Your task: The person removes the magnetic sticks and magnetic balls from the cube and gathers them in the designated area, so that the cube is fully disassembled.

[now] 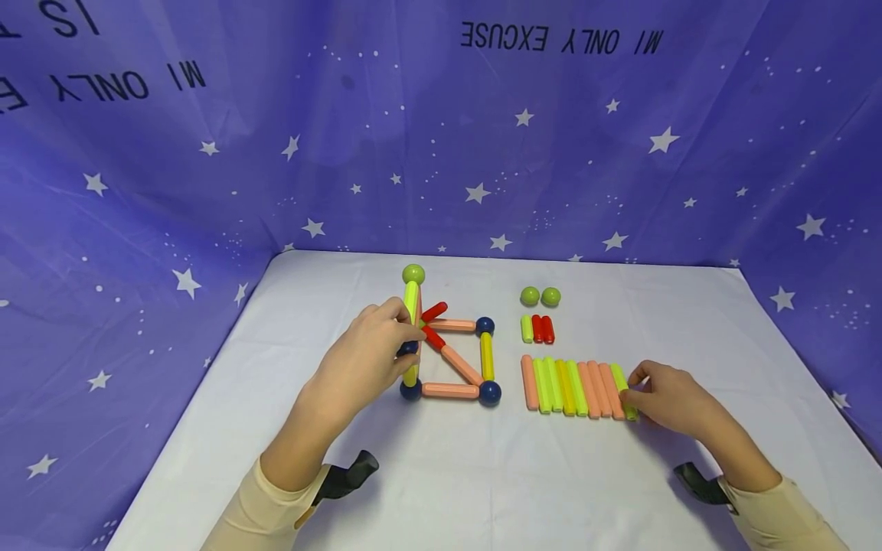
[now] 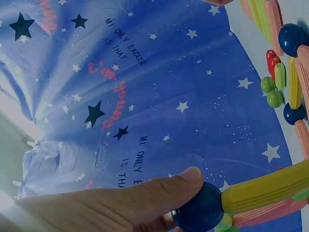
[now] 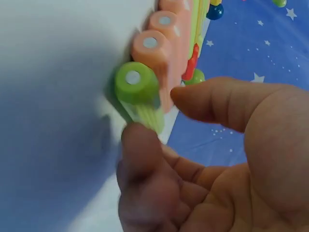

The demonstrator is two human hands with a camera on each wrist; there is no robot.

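With thumb and fingers, my left hand pinches a navy ball joined to a yellow rod. It is part of a magnetic rod-and-ball frame, with pink rods, navy balls at the corners and red rods within. A lime rod topped by a green ball shows beyond this hand, which hides the frame's far left corner. My right hand is at the lime rod ending the row; its thumb and fingertips lie around that rod, with a gap at the thumb.
Beside the frame lies a row of pink, lime and yellow rods. Behind it are short red rods with a short lime rod, then two green balls. A purple star-print cloth rises past the white table's back edge.
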